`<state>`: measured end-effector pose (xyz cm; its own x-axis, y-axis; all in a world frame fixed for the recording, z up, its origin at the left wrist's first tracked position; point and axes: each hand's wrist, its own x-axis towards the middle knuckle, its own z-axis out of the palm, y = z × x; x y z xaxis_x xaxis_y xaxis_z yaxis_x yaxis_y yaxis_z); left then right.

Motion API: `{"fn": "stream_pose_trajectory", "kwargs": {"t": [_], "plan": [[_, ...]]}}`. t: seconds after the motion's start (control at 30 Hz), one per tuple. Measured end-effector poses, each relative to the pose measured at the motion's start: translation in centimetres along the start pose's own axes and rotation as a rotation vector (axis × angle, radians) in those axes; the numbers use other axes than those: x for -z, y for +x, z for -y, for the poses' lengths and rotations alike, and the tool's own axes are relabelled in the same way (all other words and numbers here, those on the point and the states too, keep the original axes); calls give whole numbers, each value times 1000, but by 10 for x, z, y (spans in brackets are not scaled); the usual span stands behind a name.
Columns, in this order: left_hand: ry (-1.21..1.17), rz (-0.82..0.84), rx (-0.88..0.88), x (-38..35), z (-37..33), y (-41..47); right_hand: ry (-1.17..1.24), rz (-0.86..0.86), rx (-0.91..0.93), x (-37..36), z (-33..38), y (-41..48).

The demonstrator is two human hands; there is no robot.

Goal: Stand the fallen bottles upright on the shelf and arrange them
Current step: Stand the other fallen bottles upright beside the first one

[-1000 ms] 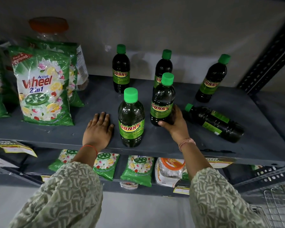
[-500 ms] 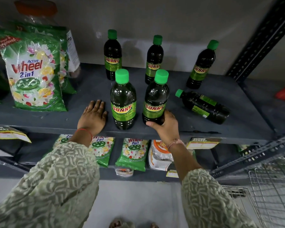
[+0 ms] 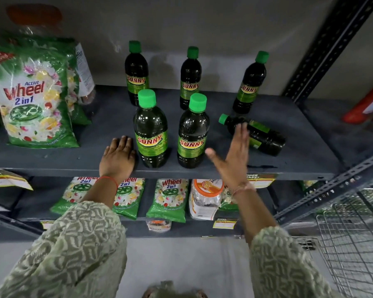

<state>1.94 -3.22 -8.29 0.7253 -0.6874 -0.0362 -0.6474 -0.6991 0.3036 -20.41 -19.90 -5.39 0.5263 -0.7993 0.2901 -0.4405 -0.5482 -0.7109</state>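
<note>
Head camera looks down over our two arms at a grey metal shelf (image 3: 289,117). Our left hand (image 3: 118,157) lies flat and palm-down on the front of the shelf, fingers together, holding nothing, just beside the front left bottle (image 3: 150,130). Our right hand (image 3: 235,155) is spread wide in the air, thumb out to the left and fingers stretched forward, blurred, gripping nothing. Its fingertips overlap the fallen bottle (image 3: 261,134) in the view; we cannot tell whether they touch it.

That fallen bottle lies on its side at the right of the shelf, its green cap pointing left and back, its base toward the front right. Five bottles stand upright. Two are in the front row: the front left bottle and the front right bottle (image 3: 193,132), close together but apart. Three are in the back row near the wall: the back left bottle (image 3: 136,74), the back middle bottle (image 3: 190,78) and the back right bottle (image 3: 250,82). All carry green caps and dark liquid.

On the left of the shelf stands a detergent bag (image 3: 32,97), with more packets behind it. Below, the lower shelf (image 3: 138,227) holds further green packets and a jar (image 3: 205,198). A wire basket (image 3: 353,244) shows at lower right.
</note>
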Motion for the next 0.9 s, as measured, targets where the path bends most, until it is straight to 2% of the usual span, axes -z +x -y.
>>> {"fn": "stream_pose_trajectory", "kwargs": {"t": [0.07, 0.13, 0.2, 0.3, 0.37, 0.43, 0.53, 0.6, 0.7, 0.77, 0.9], "plan": [[-20, -7, 17, -1, 0, 1, -349, -18, -44, 25, -15, 37], [-20, -20, 14, -2, 0, 1, -605, 144, -211, 46, -31, 74], [-18, -34, 15, -3, 1, 0, -711, 283, -314, 59, -41, 101], [-10, -47, 22, -4, -1, -1, -848, 399, -266, 64, -39, 114], [-6, -51, 28, -4, -2, -1, -755, 417, -306, 60, -39, 115], [-4, -55, 31, -5, -2, -2, -626, 348, -345, 52, -41, 113], [8, -67, 26, -6, -1, -1, -575, 68, -260, 40, -32, 108], [16, -76, 20, -7, 0, 0, -355, -173, -246, 30, -20, 104], [15, -76, 28, -8, 0, 0, 115, -356, -285, 10, -12, 93], [11, -77, 35, -9, 1, 1, 263, -375, -241, -3, -15, 86], [14, -86, 33, -8, 2, 1, 309, -292, -179, -11, -19, 81]]}}
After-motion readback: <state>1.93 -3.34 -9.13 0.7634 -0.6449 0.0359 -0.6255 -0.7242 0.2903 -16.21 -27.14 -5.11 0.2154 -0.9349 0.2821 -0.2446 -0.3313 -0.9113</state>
